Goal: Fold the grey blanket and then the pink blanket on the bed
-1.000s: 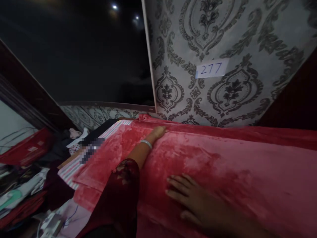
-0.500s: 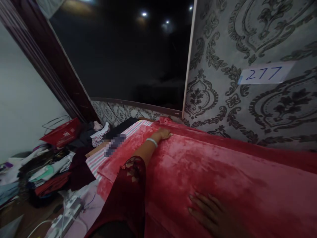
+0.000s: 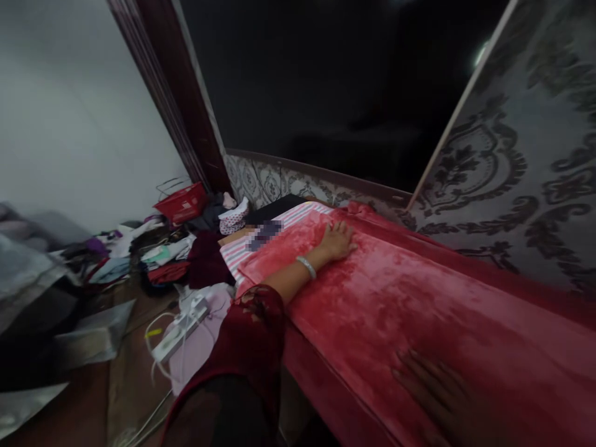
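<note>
A red plush blanket (image 3: 367,310) lies spread over a long raised surface along the wall. My left hand (image 3: 338,241), with a silver bracelet at the wrist, rests on its far part, palm down and fingers spread. Lower right, my right hand (image 3: 437,385) lies flat on the blanket, fingers stretched out; it is dim and partly cut by the bottom edge. Past the left hand, a striped cloth (image 3: 298,217) shows from under the blanket's end. A small pixelated patch covers something lying on that cloth.
Clothes lie piled on the floor at left around a red bag (image 3: 180,203). A white power strip (image 3: 180,330) with cords sits on a pink cloth near my left sleeve. Behind the blanket stand a big dark screen (image 3: 326,81) and a patterned wall (image 3: 493,155).
The view has swung left and shows more floor. My left hand has gone from bent fingers at a fold to lying spread on the blanket. My right hand stays flat.
</note>
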A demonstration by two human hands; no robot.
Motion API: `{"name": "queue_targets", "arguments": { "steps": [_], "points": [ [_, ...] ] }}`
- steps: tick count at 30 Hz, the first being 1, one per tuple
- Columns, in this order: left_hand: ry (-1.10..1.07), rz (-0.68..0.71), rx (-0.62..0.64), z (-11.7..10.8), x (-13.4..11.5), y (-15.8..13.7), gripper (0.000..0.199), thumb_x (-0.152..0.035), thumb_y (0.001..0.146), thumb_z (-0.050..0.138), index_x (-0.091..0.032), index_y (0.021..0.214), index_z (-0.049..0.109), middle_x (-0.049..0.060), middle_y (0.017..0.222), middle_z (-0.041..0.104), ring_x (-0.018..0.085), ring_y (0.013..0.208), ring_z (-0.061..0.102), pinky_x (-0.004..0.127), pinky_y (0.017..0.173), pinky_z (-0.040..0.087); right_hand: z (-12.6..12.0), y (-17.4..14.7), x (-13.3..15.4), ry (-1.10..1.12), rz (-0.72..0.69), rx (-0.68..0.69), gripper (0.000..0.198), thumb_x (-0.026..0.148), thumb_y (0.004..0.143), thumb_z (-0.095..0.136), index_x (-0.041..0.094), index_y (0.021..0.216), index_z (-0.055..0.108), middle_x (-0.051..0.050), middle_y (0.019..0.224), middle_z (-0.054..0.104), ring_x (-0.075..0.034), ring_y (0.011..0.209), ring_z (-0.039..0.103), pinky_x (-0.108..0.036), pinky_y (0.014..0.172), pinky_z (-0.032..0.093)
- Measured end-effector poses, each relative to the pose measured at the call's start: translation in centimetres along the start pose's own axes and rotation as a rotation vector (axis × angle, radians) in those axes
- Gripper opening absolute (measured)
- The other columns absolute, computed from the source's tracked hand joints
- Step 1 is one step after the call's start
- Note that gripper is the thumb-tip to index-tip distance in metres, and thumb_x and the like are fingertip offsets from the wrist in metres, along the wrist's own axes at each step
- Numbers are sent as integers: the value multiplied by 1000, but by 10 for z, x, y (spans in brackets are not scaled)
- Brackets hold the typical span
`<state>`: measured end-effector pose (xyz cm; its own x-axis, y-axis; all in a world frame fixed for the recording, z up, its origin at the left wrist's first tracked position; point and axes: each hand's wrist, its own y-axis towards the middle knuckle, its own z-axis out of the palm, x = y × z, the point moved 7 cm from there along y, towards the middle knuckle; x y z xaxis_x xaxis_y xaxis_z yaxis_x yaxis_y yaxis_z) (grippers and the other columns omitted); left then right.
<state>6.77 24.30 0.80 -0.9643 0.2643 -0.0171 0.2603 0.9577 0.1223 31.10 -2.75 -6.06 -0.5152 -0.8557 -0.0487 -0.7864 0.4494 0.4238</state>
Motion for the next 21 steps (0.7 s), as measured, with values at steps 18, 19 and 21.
{"name": "queue_targets", "arguments": {
  "steps": [18, 19, 21],
  "points": [
    [-74, -376, -171, -16, 102, -191, 39, -32, 99, 46, -15, 129, 64, 17, 134, 63, 30, 128, 55, 42, 110, 38, 15, -1, -12, 179, 105, 134, 58, 48, 102, 42, 36, 158, 34, -3, 161, 37, -30, 145, 39, -58, 118, 30],
    [-84, -414, -210, -21, 106, -199, 35, -27, 98, 46, -14, 122, 67, 17, 127, 66, 30, 122, 58, 41, 108, 40, 14, 0, -12, 176, 106, 140, 58, 48, 102, 43, 36, 158, 34, -3, 161, 37, -29, 145, 39, -57, 118, 30],
    [-91, -560, -315, -32, 121, -221, 34, -23, 95, 47, -12, 119, 68, 19, 126, 65, 33, 122, 57, 46, 106, 41, 12, 3, -11, 183, 114, 154, 58, 47, 102, 42, 35, 158, 33, -3, 161, 37, -28, 146, 38, -56, 119, 30]
  ]
}}
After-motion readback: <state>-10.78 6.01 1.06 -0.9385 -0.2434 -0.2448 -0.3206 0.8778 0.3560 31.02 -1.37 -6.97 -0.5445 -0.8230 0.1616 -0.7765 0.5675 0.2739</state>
